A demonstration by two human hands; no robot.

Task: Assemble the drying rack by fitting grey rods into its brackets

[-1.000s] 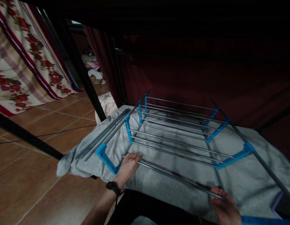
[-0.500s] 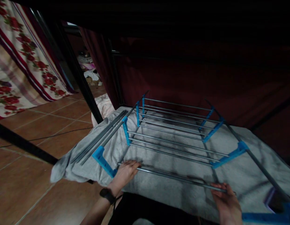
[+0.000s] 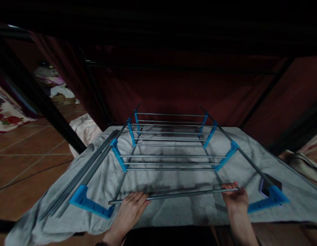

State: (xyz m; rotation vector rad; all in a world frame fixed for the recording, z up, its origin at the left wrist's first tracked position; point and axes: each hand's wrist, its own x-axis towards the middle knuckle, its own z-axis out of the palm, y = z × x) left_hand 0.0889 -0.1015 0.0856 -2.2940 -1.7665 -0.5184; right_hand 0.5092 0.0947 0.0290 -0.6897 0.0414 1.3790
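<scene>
A loose grey metal rod point(image 3: 184, 194) lies crosswise between my hands, near the front of a rack frame. My left hand point(image 3: 131, 208) is wrapped over it from above, and the rod's left end sticks out by a blue plastic bracket point(image 3: 93, 205). From below, my right hand point(image 3: 235, 198) grips the rod's right end, beside the right front bracket point(image 3: 269, 201). Farther back, several crossbars point(image 3: 171, 163) span between blue brackets on the two long side tubes point(image 3: 250, 162). Neither end of the held rod visibly sits in a front bracket.
The frame lies on a grey blanket point(image 3: 153, 213) on a bed. Spare rods point(image 3: 81, 174) lie along its left side. A dark phone-like object point(image 3: 272, 184) rests by the right front bracket. A black bed post point(image 3: 45, 95) and dark red curtain point(image 3: 168, 89) stand around.
My view has turned to the right, so the rack looks straighter. Both hands still hold the rod, whose right end has risen relative to its left.
</scene>
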